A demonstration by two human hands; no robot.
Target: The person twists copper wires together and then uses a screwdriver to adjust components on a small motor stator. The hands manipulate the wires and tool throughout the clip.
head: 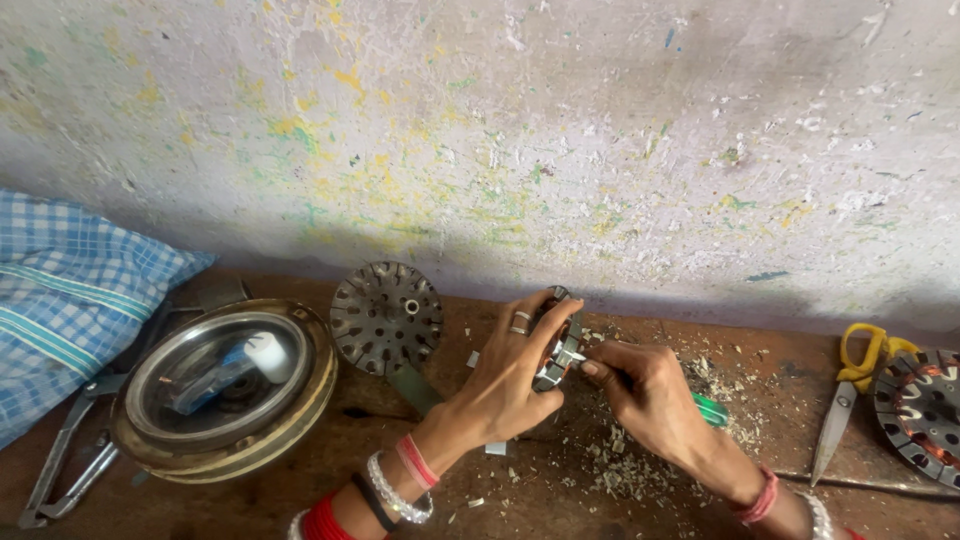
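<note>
My left hand point(508, 372) grips a round metal motor stator point(556, 345) with copper windings, holding it on edge above the brown work surface point(560, 480). My right hand point(645, 392) is closed around a green-handled tool point(712, 410) whose tip touches the stator's rim. Rings are on my left fingers and bangles on both wrists. Most of the tool is hidden in my fist.
A slotted dark metal disc point(386, 316) leans against the wall point(500, 130). A round metal housing point(225, 385) with small items inside sits left, next to pliers point(65, 455) and blue checked cloth point(70, 290). Yellow-handled scissors point(850, 385) and another wound stator point(922, 410) lie right. Paper scraps point(620, 460) litter the surface.
</note>
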